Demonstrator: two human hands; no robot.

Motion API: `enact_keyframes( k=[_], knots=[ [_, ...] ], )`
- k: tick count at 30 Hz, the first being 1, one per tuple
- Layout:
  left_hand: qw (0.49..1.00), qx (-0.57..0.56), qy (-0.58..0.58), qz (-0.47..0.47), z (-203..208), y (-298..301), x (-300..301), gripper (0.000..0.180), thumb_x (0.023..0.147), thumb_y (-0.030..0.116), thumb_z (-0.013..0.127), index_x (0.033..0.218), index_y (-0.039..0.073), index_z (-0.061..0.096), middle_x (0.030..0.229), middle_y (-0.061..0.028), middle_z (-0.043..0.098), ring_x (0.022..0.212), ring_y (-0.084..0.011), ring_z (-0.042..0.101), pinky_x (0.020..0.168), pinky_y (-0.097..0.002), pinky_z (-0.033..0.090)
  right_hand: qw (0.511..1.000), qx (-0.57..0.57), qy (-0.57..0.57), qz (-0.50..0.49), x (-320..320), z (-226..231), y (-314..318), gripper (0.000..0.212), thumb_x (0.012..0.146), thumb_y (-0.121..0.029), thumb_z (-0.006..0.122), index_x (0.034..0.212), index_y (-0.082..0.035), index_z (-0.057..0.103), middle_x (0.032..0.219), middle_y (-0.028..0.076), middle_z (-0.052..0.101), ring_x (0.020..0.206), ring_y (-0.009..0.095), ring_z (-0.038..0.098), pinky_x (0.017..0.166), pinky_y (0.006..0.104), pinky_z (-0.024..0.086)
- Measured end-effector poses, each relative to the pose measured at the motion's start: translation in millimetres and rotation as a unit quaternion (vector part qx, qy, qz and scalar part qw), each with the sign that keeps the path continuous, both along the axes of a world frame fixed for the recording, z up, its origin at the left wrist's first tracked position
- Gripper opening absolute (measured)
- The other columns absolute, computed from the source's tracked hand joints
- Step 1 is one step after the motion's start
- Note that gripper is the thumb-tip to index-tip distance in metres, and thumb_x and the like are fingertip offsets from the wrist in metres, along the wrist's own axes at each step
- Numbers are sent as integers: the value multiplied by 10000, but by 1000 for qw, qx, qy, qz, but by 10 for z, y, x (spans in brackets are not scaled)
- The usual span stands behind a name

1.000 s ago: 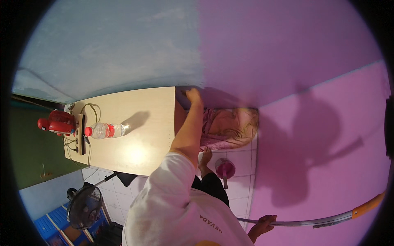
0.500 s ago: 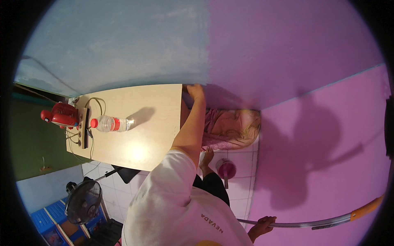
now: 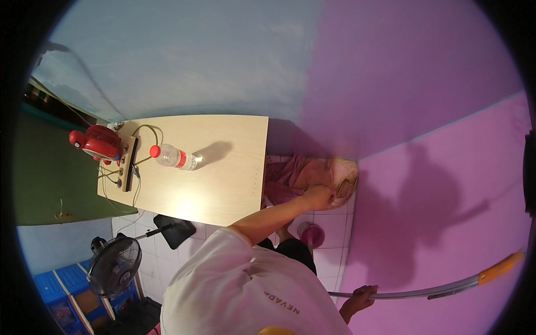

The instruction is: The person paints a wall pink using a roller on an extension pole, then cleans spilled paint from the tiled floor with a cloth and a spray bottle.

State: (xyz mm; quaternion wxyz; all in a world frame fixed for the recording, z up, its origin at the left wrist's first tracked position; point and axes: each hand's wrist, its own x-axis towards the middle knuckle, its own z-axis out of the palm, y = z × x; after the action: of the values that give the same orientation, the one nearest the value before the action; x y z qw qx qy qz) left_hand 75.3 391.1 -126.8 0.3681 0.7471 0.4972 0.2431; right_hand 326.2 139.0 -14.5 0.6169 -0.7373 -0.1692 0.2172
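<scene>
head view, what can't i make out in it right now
All in the head view:
left hand: fingertips hidden by the hand itself; grip on the cloth bundle unclear
pole: one end behind the shirt, the orange end cut by the dark rim
foot: partly covered by the left forearm

A table (image 3: 234,173) carries a bottle (image 3: 181,158), upright, with red cap and label, left of centre. A power strip (image 3: 128,165) lies along the left edge, with a cable (image 3: 146,127) looped beside it. At the same edge, toward the back corner: a red appliance (image 3: 100,140). Off the front left corner: a black fan (image 3: 114,267), its base (image 3: 177,233) on floor tiles (image 3: 162,268), near blue drawers (image 3: 51,289).
</scene>
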Motion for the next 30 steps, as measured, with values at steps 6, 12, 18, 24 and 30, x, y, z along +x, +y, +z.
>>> enact_keyframes(
  k=[6,12,18,24,30],
  knots=[
    [999,33,15,2,535,-675,-652,296,821,223,561,1106,153,605,921,-164,641,834,-361,616,705,-468,487,999,25,13,32,-192,51,-128,363,944,-314,511,650,-150,374,490,-50,337,384,46,294,356,220,199],
    [987,45,146,-48,412,-1016,-946,315,807,345,570,1001,108,647,796,-200,646,741,-367,640,662,-478,511,999,50,9,13,-251,13,-606,362,938,-285,535,641,-136,390,496,-42,363,401,49,330,369,229,242],
    [962,65,257,-67,103,-1323,-1212,271,786,324,549,869,102,680,782,-175,663,752,-333,660,669,-458,514,999,42,-23,21,-354,13,-1126,377,945,-304,509,635,-124,392,472,-26,353,373,78,329,355,248,241],
    [957,89,269,-58,53,-1510,-1102,318,777,375,540,795,97,693,765,-171,665,730,-323,662,652,-442,512,981,-42,-187,-14,-320,58,-1722,257,889,-285,576,919,-36,632,647,6,537,598,110,465,541,306,395],
    [995,28,100,-1,470,-1640,-642,334,794,382,597,921,81,665,828,-181,660,813,-325,650,732,-419,513,972,-64,-225,-14,97,-44,-2013,308,859,-315,615,834,-9,633,657,26,562,626,124,481,570,311,416]
  ],
)
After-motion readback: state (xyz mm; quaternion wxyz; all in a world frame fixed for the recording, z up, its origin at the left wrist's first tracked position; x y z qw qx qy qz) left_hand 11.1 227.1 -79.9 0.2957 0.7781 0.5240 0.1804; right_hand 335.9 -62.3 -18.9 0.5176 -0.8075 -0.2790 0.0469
